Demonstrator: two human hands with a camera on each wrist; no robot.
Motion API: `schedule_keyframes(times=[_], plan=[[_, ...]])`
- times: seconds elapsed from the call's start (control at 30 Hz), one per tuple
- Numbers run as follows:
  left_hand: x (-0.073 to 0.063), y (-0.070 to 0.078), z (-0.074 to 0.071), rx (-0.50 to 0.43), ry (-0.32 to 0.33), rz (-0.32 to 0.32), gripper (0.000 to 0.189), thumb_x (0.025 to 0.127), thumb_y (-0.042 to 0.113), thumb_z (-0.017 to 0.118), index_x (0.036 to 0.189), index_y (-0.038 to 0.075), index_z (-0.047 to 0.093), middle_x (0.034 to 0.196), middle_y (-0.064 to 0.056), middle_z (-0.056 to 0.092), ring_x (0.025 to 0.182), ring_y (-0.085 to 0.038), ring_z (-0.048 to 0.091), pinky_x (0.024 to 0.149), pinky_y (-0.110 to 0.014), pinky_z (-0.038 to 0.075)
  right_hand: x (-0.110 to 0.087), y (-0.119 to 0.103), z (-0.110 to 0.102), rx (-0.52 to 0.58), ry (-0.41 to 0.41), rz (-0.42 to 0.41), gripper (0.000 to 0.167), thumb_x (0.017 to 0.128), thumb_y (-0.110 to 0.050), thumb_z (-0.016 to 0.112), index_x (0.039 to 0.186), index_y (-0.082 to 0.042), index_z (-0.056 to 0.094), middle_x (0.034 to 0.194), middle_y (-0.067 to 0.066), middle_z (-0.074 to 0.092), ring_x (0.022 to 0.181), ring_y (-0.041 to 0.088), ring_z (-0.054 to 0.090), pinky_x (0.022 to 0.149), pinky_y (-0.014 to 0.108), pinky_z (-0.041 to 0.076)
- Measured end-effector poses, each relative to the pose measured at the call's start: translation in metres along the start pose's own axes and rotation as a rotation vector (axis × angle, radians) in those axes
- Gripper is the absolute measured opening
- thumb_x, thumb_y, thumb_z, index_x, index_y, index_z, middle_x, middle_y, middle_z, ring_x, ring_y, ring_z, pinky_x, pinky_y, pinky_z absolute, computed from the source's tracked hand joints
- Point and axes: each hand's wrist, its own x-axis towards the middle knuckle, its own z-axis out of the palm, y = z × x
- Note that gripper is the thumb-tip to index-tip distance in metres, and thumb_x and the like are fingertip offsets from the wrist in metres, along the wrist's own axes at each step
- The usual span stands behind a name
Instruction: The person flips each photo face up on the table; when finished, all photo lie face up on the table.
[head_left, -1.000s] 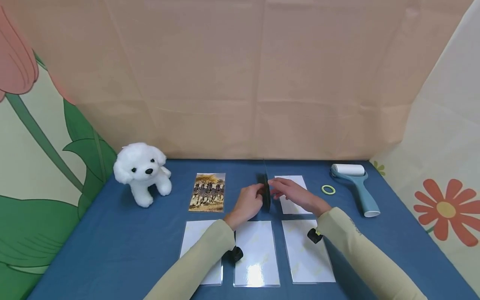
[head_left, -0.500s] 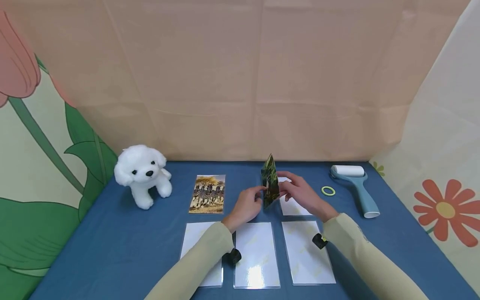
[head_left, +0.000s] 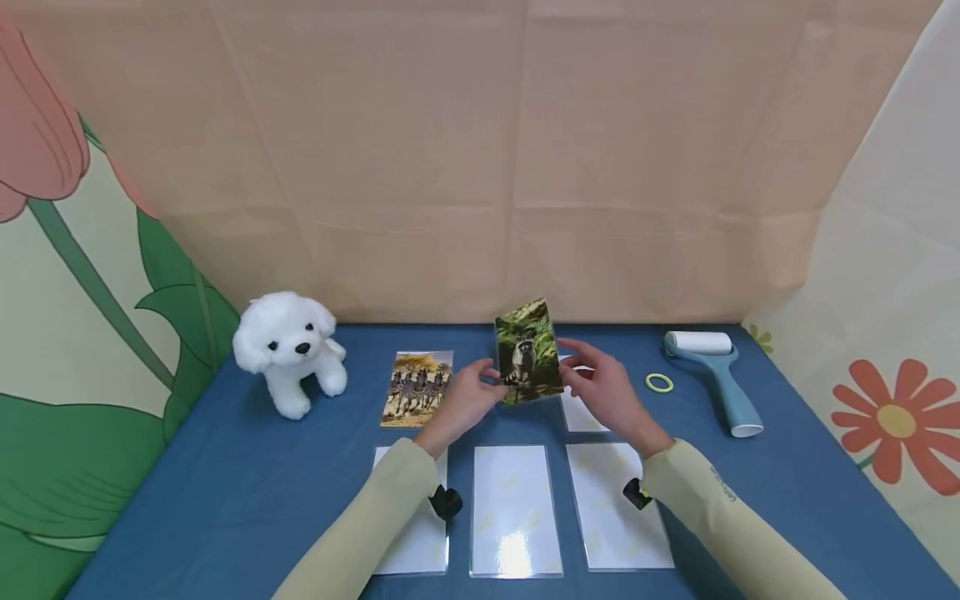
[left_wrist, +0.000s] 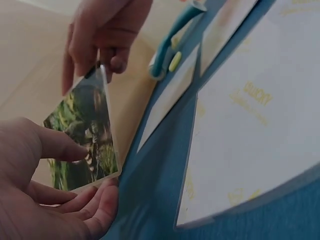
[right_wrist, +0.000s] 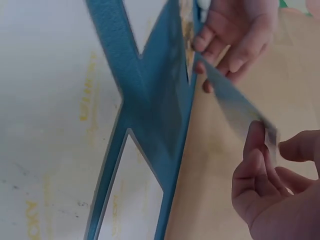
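Pinched by left hand (head_left: 465, 398) and right hand (head_left: 606, 390), the animal picture card (head_left: 523, 350) tilted up.
It looked like a turning step; next probably needed gentle lowering.

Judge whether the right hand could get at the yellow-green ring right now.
Probably yes: the ring lies to the right of the right hand, with nothing visible between them. That hand holds the green picture card and would likely need to let go first.
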Motion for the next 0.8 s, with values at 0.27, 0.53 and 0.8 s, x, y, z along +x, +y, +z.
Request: schedule_keyframes(times=[0.27,0.53,0.8], plan=[[-0.009,0.003,-0.011,0.107,0.056,0.041,0.072,0.088,0.015,0.081,0.148,-0.001,0.046,0.12,-0.009,0.055,0.083,-0.015,0.062,0.07,-0.034,0.053,-0.004,0.0,0.01,-0.167,0.032,-0.092,0.049,0.096,-0.006,0.069,0.143,-0.003,0.055,0.097,0.005,0.065,0.086,0.019,0.07,0.07,0.032,0.053],[-0.019,0.006,-0.015,0.226,0.088,0.108,0.082,0.083,0.01,0.084,0.151,-0.004,0.04,0.124,-0.011,0.051,0.08,-0.014,0.056,0.075,-0.036,0.05,-0.005,-0.001,0.02,-0.229,0.019,-0.142,0.059,0.088,0.0,0.076,0.142,0.006,0.052,0.097,0.008,0.062,0.085,0.02,0.064,0.077,0.038,0.055],[-0.025,0.005,-0.016,0.313,0.106,0.071,0.087,0.083,0.013,0.085,0.152,-0.005,0.036,0.13,-0.014,0.048,0.075,-0.015,0.052,0.072,-0.037,0.048,-0.003,-0.001,0.031,-0.359,-0.097,-0.116,0.08,0.082,-0.011,0.085,0.145,0.012,0.042,0.109,0.012,0.057,0.088,0.024,0.054,0.078,0.04,0.048]])
